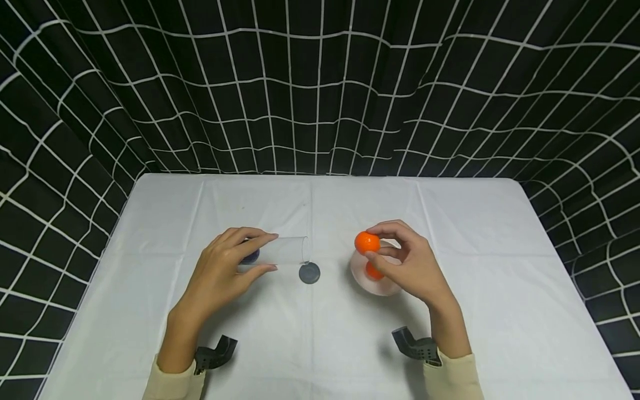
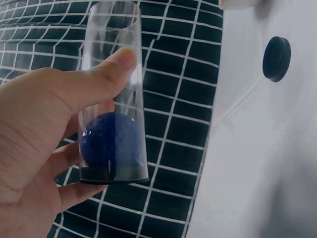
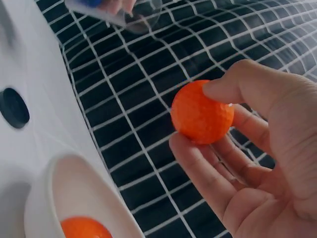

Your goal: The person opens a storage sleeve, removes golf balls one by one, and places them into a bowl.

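A clear plastic tube (image 2: 114, 94) is gripped between the thumb and fingers of my left hand (image 1: 223, 266). At the tube's closed end, behind the fingers in the head view, lies a dark blue ball (image 2: 111, 140); its other end has no lid on it and points right. My right hand (image 1: 411, 264) pinches an orange ball (image 3: 202, 112) between thumb and fingertips, above a pale bowl (image 1: 365, 285). Inside that bowl sits a second orange ball (image 3: 85, 228), partly hidden by the right hand in the head view.
A round dark grey lid (image 1: 309, 273) lies flat on the white-covered table (image 1: 310, 339), between the hands and just below the tube's mouth in the head view. Black curtains with a white grid (image 1: 305, 89) surround the table's back and sides.
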A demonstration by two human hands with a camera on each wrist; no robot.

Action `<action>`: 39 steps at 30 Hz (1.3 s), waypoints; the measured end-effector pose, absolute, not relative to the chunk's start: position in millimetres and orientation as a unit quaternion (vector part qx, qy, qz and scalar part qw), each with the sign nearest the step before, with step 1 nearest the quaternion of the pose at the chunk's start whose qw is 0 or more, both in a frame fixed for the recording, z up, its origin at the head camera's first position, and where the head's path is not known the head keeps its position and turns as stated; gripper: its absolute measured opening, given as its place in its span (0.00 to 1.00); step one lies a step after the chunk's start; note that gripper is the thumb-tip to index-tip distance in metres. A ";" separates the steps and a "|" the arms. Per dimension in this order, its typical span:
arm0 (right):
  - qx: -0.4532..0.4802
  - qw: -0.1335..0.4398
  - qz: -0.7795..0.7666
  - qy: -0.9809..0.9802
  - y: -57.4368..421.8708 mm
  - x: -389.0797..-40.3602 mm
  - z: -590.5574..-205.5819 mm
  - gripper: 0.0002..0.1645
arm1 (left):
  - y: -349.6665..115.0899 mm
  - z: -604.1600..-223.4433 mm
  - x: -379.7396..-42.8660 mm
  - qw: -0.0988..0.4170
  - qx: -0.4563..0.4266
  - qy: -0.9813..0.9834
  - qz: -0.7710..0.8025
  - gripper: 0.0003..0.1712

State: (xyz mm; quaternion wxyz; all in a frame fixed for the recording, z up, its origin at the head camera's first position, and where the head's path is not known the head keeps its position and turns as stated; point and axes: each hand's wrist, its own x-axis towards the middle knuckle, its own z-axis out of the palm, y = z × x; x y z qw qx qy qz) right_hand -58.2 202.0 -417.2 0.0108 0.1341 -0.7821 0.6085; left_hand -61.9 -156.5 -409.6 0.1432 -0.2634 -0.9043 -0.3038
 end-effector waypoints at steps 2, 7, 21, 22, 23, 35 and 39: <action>0.127 0.014 0.593 -0.795 204.3 -58.8 -418.4 0.23 | -156.9 -410.2 -61.6 0.141 -0.262 -0.905 -0.304 0.29; 0.127 0.025 0.553 -0.823 207.8 -60.5 -423.6 0.22 | -157.3 -412.3 -60.2 0.140 -0.265 -0.903 -0.308 0.29; 0.108 0.029 0.492 -0.863 213.4 -55.9 -431.6 0.20 | -156.5 -413.0 -60.9 0.141 -0.272 -0.898 -0.315 0.30; 0.111 0.032 0.486 -0.866 213.6 -55.8 -431.9 0.20 | -156.2 -413.2 -61.1 0.140 -0.273 -0.898 -0.315 0.30; 0.113 0.034 0.480 -0.869 213.9 -55.7 -432.3 0.20 | -155.9 -413.3 -61.3 0.139 -0.272 -0.899 -0.314 0.30; 0.123 0.019 0.463 -0.877 212.3 -56.5 -438.0 0.22 | -155.7 -414.1 -63.2 0.138 -0.274 -0.899 -0.311 0.30; 0.129 0.012 0.456 -0.880 211.3 -59.0 -438.5 0.21 | -154.4 -414.5 -63.9 0.138 -0.276 -0.898 -0.313 0.30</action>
